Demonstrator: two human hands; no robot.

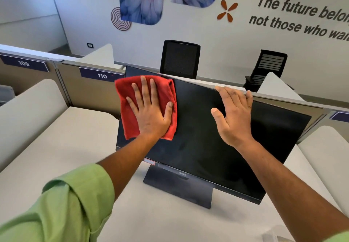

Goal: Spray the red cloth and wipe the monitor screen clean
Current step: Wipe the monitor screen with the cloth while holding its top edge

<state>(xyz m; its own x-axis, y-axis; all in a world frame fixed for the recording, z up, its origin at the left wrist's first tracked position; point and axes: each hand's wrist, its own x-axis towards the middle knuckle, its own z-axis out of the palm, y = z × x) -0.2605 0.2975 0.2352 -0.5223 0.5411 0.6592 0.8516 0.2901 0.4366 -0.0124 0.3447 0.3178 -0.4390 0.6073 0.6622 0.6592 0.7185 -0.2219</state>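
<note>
Head view of a person at an office desk (56, 147), read from left to right. At 9 o'clock of the scene, a grey partition carries number plates reading 109 (24, 63) and 110 (102, 75). At 7 o'clock, a green sleeve (62, 204) covers the left forearm. The left hand (149, 109) lies flat with its fingers straight and spread, pressing the red cloth (130, 107) against the upper left corner of the monitor screen (198, 132); the cloth is folded and covers that corner, overhanging the left edge. The screen is dark and tilted back, standing on a dark base (179, 188) on the desk, with a brand mark on the lower bezel. At 12 o'clock, behind the monitor, stands a black mesh chair (180, 58). The right hand (233, 113) rests on the upper middle of the screen, thumb out to the left and fingers hooked over the top edge, holding the monitor. At 2 o'clock, a second black chair (268, 67) stands below dark wall lettering (302, 16).
</note>
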